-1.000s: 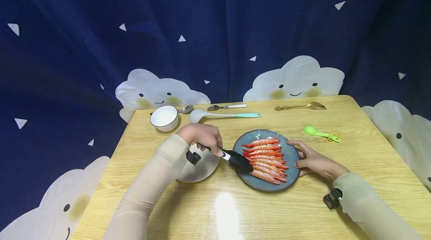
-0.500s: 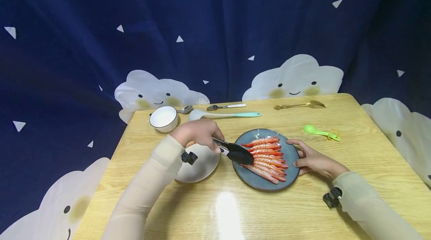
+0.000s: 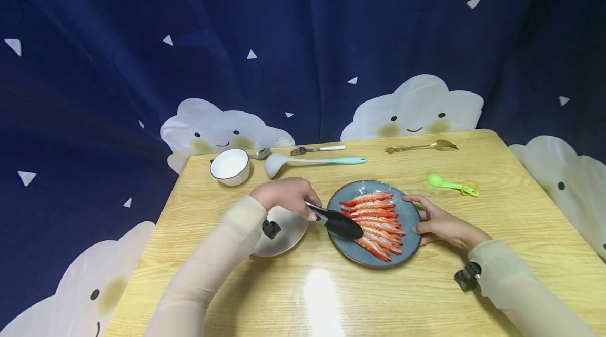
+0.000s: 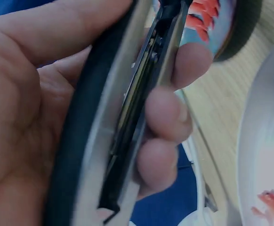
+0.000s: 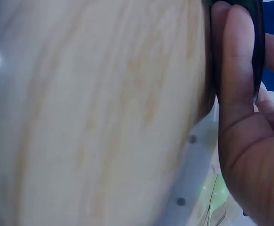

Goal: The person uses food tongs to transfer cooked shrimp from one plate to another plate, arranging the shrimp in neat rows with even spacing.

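Observation:
My left hand (image 3: 291,195) grips a pair of metal tongs with black tips (image 3: 343,225). In the left wrist view, fingers and thumb curl round the tongs' arms (image 4: 106,113). The tips lie over the left part of a blue-grey plate (image 3: 347,253), at the lower shrimp. Several red-and-white shrimp (image 3: 374,216) lie in a row there. Whether the tips pinch one cannot be seen. My right hand (image 3: 442,226) holds the plate's right rim between thumb and fingers. Partly under my left hand is a pale plate (image 3: 286,234); a red piece (image 4: 272,205) on it shows in the left wrist view.
A white bowl (image 3: 230,165) stands at the back left by a metal spoon (image 3: 261,153). Behind the plates lie a ladle (image 3: 307,161) and a fork (image 3: 318,150). A gold fork-like utensil (image 3: 421,146) and a green spoon (image 3: 450,184) are at the right.
The tongs rose slightly half a second ago and have come down again, to the right, over the lower shrimp. The lowest shrimp lies a little differently. My right hand keeps its place.

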A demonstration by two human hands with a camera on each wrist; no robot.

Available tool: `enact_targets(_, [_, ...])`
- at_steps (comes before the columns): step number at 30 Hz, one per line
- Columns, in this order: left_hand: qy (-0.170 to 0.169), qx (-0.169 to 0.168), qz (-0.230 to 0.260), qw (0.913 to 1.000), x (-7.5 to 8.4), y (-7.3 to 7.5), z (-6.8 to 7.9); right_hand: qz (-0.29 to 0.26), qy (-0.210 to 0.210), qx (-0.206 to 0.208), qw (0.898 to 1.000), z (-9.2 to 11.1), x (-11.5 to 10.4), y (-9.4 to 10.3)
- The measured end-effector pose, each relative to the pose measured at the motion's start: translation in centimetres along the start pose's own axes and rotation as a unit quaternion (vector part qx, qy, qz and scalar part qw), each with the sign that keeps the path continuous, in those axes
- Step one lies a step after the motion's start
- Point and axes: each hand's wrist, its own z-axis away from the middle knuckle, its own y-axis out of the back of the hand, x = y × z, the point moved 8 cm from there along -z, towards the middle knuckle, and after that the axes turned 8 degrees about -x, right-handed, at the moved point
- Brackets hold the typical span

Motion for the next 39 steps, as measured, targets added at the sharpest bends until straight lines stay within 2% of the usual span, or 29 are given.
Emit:
enact_targets(4, [0.035, -0.029, 0.072, 0.9964, -0.5, -0.6, -0.1, 0.005, 0.004, 0.001, 1.000, 0.1, -0.1, 0.1])
enact_targets(6, [0.036, -0.030, 0.086, 0.9951, -0.5, -0.6, 0.0, 0.006, 0.003, 0.001, 1.000, 0.1, -0.2, 0.1])
enact_targets(9, [0.019, -0.014, 0.075, 0.9969, -0.2, -0.2, -0.2, 0.005, 0.001, 0.003, 1.000, 0.1, -0.2, 0.0])
enact_targets(13, [-0.007, 0.005, 0.034, 0.9994, 0.3, -0.1, -1.0, 0.001, 0.001, 0.006, 1.000, 0.1, -0.1, 0.0])
enact_targets(15, [-0.006, 0.004, 0.016, 0.9998, 0.2, -0.4, -1.3, 0.001, 0.001, 0.004, 1.000, 0.0, -0.1, 0.0])
enact_targets(20, [0.002, -0.001, 0.017, 0.9999, -0.4, -0.8, -1.6, 0.008, 0.000, 0.000, 1.000, -0.1, -0.1, -0.1])
enact_targets(24, [-0.007, 0.021, 0.011, 0.9997, -0.3, -0.3, -1.7, 0.010, -0.002, 0.002, 1.000, -0.1, -0.1, 0.0])
enact_targets(27, [0.000, 0.036, 0.008, 0.9993, -0.4, 0.0, -1.8, 0.012, 0.002, 0.000, 1.000, -0.1, -0.1, 0.0])
enact_targets(34, [0.035, 0.014, 0.022, 0.9991, -0.5, -0.6, -2.2, 0.014, -0.005, 0.006, 1.000, -0.1, -0.1, 0.0])
enact_targets(39, [0.028, 0.020, 0.029, 0.9990, -0.2, -0.5, -2.3, 0.014, -0.003, 0.006, 1.000, 0.1, -0.2, -0.2])
